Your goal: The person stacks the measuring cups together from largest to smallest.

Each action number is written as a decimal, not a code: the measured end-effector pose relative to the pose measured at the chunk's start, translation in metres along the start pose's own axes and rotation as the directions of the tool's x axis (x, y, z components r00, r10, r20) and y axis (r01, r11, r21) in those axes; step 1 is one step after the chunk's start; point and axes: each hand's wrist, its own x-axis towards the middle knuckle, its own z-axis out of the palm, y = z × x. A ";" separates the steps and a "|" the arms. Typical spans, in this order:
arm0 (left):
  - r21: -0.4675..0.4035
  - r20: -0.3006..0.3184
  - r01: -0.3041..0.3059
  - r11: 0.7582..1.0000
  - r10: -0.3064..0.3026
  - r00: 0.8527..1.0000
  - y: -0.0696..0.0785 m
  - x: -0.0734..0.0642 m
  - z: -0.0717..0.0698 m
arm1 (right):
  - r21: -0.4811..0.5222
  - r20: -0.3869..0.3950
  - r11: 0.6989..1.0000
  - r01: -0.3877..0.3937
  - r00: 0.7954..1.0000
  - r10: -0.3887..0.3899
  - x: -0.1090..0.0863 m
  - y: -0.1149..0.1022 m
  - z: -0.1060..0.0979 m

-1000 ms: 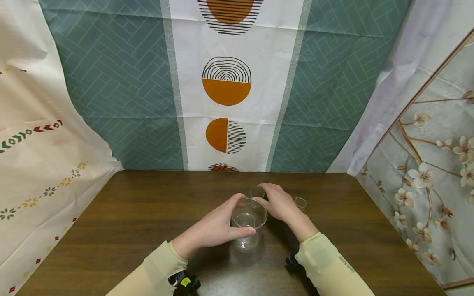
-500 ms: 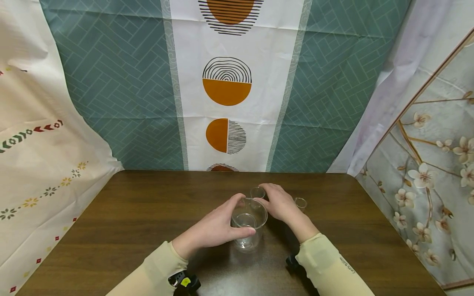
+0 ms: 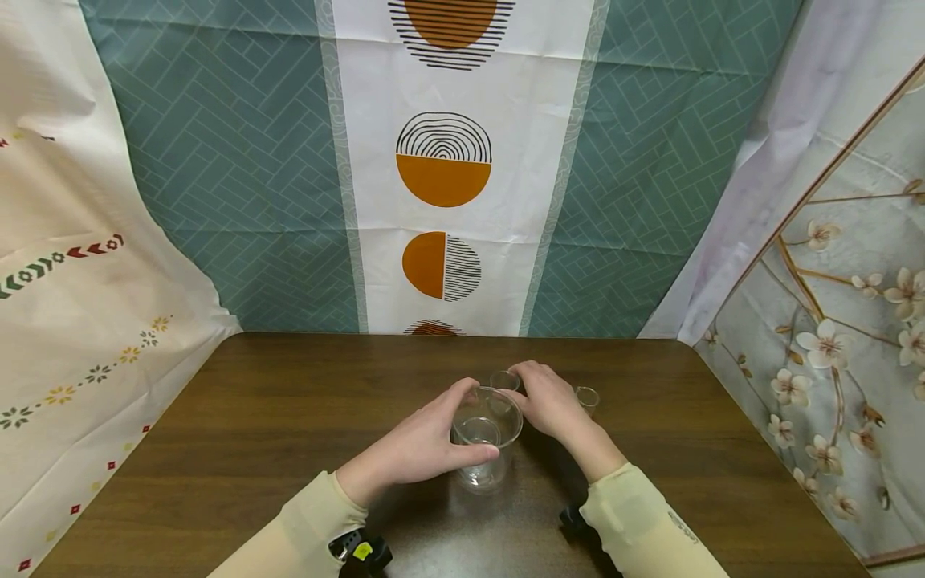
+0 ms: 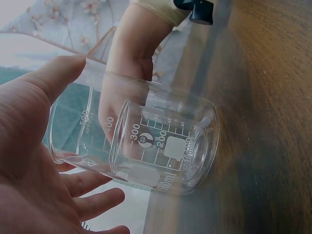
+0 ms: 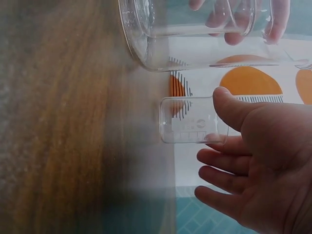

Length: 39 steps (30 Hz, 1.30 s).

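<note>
My left hand grips a large clear glass beaker near its rim, thumb on the near side. Printed markings up to 500 show on its wall in the left wrist view. Nested inside it stands a smaller graduated beaker. Beyond and to the right, my right hand pinches a small clear beaker close to its rim between thumb and index finger; the other fingers are spread below in the right wrist view. Another small spouted beaker stands just right of my right wrist, partly hidden behind it.
Everything is over a dark brown wooden table. A patterned teal and white cloth hangs along its back edge. Floral drapes flank the right side, and a cream cloth the left.
My right hand has shifted very slightly to the right and nearer, and the small beaker has moved with it. The left hand and large beaker stay put.
</note>
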 end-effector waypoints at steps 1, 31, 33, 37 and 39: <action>-0.002 0.001 0.001 1.000 -0.001 1.000 0.000 0.000 0.000 | -0.001 -0.003 1.000 0.002 1.000 -0.002 -0.001 0.000 0.000; 0.007 -0.011 -0.008 1.000 0.008 1.000 0.001 0.000 0.000 | 0.063 -0.087 0.994 -0.084 0.992 0.090 -0.020 -0.014 -0.032; 0.012 -0.014 -0.008 1.000 0.008 1.000 0.001 0.000 0.000 | 0.064 -0.095 0.995 -0.079 0.992 0.085 -0.021 -0.014 -0.035; 0.018 -0.017 -0.009 1.000 0.010 1.000 0.001 0.000 0.000 | 0.067 -0.110 0.996 -0.066 0.991 0.074 -0.021 -0.015 -0.038; 0.021 -0.018 -0.010 1.000 0.010 1.000 0.001 0.000 0.000 | 0.070 -0.114 0.995 -0.065 0.991 0.073 -0.022 -0.015 -0.040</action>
